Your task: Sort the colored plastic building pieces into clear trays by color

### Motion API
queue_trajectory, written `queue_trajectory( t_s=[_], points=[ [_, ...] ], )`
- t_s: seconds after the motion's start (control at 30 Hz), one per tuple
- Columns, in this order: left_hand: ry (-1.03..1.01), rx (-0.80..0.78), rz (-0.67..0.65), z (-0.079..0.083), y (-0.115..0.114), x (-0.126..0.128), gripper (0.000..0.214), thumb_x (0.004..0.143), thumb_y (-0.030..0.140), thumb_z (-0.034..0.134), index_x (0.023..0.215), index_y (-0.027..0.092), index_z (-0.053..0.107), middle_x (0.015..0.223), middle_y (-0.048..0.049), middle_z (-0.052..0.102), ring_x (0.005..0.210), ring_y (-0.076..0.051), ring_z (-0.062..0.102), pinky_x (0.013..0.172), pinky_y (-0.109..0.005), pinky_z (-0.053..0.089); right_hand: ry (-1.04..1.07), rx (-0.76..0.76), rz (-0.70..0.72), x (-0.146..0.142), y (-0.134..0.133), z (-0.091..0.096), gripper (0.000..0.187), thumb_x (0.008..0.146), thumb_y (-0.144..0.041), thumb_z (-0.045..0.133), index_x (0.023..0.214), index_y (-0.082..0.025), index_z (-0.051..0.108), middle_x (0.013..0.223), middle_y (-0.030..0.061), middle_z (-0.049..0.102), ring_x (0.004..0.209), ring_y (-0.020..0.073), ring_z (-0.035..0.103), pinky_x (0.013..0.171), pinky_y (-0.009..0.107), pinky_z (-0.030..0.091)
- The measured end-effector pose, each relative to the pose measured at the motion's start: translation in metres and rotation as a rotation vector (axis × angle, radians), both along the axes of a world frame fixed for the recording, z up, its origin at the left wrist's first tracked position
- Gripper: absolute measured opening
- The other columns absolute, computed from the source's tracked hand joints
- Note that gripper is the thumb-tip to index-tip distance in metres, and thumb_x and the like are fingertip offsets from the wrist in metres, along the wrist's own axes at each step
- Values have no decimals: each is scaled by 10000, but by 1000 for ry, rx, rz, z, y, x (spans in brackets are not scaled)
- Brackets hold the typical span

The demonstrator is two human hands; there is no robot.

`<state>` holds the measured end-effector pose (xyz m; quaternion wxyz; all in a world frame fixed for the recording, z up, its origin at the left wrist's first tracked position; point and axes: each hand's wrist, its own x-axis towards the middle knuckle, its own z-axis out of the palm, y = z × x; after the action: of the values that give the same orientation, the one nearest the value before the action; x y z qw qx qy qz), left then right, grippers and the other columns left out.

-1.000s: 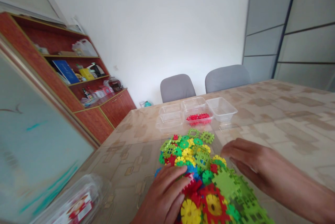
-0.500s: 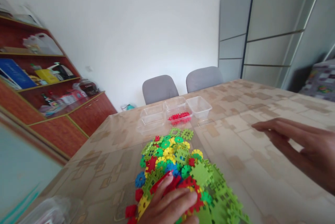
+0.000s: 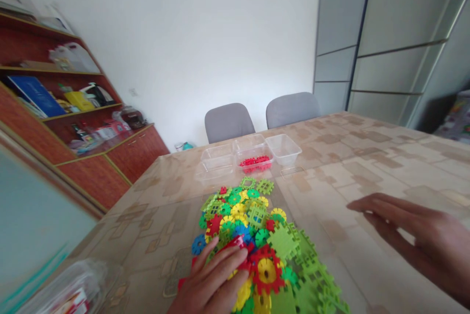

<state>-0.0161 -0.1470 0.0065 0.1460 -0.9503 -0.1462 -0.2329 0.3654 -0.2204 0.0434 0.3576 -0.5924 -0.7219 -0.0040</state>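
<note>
A pile of plastic building pieces lies on the table in front of me. In it are green square plates [image 3: 283,241], yellow notched discs [image 3: 266,271], blue discs [image 3: 199,244] and red pieces [image 3: 264,254]. My left hand [image 3: 213,279] rests on the near left of the pile, its fingers stretched out and slightly apart. They lie over a red piece [image 3: 238,241]; what is under the palm is hidden. Held above the table at the right, my right hand [image 3: 414,240] is apart from the pile, fingers extended and nothing visible in it.
Beyond the pile stand clear plastic boxes; one box [image 3: 257,153] holds red pieces, and another box [image 3: 284,150] is at its right. A clear container [image 3: 69,289] sits at the near left. Two grey chairs [image 3: 229,123] stand behind the patterned table [image 3: 330,157].
My left hand has slid left and toward me over the pile, uncovering a red square and yellow discs. My right hand has dropped lower. The view has shifted slightly.
</note>
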Motion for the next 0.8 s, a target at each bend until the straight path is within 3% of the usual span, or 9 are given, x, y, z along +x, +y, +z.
queue_trajectory(
  t_s=[0.1,0.2,0.3,0.43,0.57,0.7,0.8],
  points=[
    [60,-20,139,2,1,-9,343,959,260,420,1269,174,541,1371,-59,542,1275,-146,483,1129,-334,294,-102,-182,159,-37,16,-5,281,906,-258,490,1166,-294,590,1154,55,662,981,226,665,835,354,565],
    [83,-73,232,4,6,-12,394,933,231,474,1326,213,489,1408,-37,503,1295,-160,460,1110,-347,338,-123,-298,323,-69,34,-16,401,880,-197,506,1274,-270,533,1290,89,574,1111,239,594,943,377,506],
    [75,-132,313,4,15,-12,414,916,221,500,1329,254,482,1385,-21,526,1275,-170,483,1082,-372,390,-133,-343,375,-89,51,-26,420,853,-166,530,1264,-254,552,1240,110,594,1078,265,588,932,410,484],
    [34,-151,384,2,23,-9,400,911,213,501,1310,248,495,1351,-38,556,1233,-189,528,1054,-430,420,-185,-404,364,-103,65,-28,247,875,-193,527,1099,-186,630,1042,130,652,962,278,606,864,425,478],
    [15,-130,285,-1,17,-7,417,910,221,511,1326,222,476,1399,-51,507,1288,-191,465,1092,-418,376,-197,-416,378,-106,71,-25,179,881,-139,500,993,-179,634,988,108,669,938,261,610,854,392,455],
    [71,-209,160,2,12,1,352,910,226,523,1262,230,529,1357,-36,551,1262,-181,484,1115,-409,356,-180,-442,405,-102,78,-22,191,903,-118,466,849,-181,638,882,82,676,834,216,627,779,320,461],
    [90,-272,151,7,13,11,344,913,233,533,1257,228,531,1270,-38,618,1192,-175,532,1120,-398,348,-158,-416,386,-101,83,-23,163,907,-160,485,884,-181,645,889,86,660,850,222,614,770,312,463]
  ],
)
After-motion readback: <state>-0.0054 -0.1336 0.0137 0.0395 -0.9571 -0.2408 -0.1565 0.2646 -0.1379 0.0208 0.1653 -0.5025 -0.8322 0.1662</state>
